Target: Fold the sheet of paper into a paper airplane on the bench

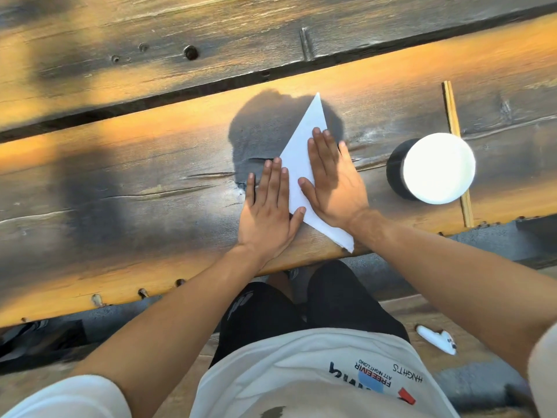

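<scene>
Fingers flat on paper; shirt reads "FREEENVIR"

A round white lid glares in the sun on top of a black cylinder, sitting over a thin wooden strip that crosses the plank. Dark bolt heads dot the far plank. Down on the ground to the right lies a small white object, too blurred to name
</scene>
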`<state>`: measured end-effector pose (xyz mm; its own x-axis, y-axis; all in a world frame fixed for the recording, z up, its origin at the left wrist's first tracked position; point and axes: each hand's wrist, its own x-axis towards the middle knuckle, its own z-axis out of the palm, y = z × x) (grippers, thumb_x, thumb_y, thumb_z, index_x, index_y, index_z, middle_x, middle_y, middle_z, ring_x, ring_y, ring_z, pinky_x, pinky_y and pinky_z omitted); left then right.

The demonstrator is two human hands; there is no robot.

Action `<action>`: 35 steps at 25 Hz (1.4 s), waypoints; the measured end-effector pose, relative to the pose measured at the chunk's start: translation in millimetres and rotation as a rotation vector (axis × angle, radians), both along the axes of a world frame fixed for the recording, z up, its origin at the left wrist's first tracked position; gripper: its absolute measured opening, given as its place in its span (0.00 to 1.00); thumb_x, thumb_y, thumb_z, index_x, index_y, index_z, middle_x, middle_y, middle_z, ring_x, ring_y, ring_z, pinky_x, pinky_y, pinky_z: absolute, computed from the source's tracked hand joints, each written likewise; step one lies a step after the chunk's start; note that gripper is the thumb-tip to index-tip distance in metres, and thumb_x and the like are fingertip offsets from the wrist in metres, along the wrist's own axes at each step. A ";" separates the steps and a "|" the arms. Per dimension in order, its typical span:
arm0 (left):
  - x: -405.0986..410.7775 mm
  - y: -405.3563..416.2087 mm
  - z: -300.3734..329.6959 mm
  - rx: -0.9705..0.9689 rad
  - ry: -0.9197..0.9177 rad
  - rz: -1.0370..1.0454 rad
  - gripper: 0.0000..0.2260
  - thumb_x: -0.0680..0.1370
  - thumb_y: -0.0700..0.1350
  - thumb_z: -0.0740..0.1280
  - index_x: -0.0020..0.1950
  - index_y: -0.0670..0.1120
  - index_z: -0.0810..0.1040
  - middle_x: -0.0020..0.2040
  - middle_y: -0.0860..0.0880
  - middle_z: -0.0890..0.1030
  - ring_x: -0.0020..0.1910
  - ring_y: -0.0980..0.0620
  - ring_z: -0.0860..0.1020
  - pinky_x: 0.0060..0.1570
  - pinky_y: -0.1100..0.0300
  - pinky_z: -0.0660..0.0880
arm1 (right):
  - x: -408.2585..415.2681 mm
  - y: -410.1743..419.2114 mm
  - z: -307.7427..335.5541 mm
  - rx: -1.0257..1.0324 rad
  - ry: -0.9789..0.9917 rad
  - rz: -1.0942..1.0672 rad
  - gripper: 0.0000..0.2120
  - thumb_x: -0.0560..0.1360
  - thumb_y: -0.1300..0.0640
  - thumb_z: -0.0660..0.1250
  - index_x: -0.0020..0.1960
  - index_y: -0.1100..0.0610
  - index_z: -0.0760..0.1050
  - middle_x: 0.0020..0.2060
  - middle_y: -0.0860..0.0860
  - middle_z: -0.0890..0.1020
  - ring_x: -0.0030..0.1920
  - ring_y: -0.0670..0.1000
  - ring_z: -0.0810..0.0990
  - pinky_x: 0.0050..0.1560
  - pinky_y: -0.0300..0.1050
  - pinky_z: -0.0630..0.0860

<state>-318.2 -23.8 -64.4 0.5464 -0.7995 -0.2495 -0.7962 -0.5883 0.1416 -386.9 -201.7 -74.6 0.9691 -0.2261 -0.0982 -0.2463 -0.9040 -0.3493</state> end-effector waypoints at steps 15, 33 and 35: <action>-12.6 -30.1 -0.9 -0.010 0.038 -0.066 0.35 0.85 0.61 0.46 0.82 0.38 0.40 0.84 0.40 0.42 0.83 0.43 0.40 0.80 0.41 0.38 | -18.8 -24.6 15.5 -0.174 0.150 -0.072 0.36 0.84 0.43 0.53 0.82 0.65 0.50 0.82 0.60 0.52 0.82 0.59 0.48 0.81 0.57 0.46; -12.7 -5.6 -1.4 0.043 0.020 -0.147 0.40 0.84 0.64 0.47 0.82 0.34 0.44 0.83 0.35 0.42 0.83 0.39 0.41 0.80 0.37 0.43 | -73.5 4.5 13.5 -0.079 0.074 0.031 0.41 0.82 0.40 0.59 0.80 0.68 0.53 0.81 0.64 0.52 0.82 0.61 0.48 0.80 0.60 0.51; -12.3 -6.0 -2.2 0.052 0.011 -0.152 0.40 0.84 0.64 0.46 0.82 0.34 0.44 0.83 0.35 0.42 0.83 0.39 0.40 0.80 0.36 0.43 | -72.9 3.7 12.2 -0.071 0.068 0.039 0.41 0.81 0.40 0.59 0.80 0.68 0.53 0.81 0.64 0.52 0.82 0.62 0.48 0.81 0.60 0.51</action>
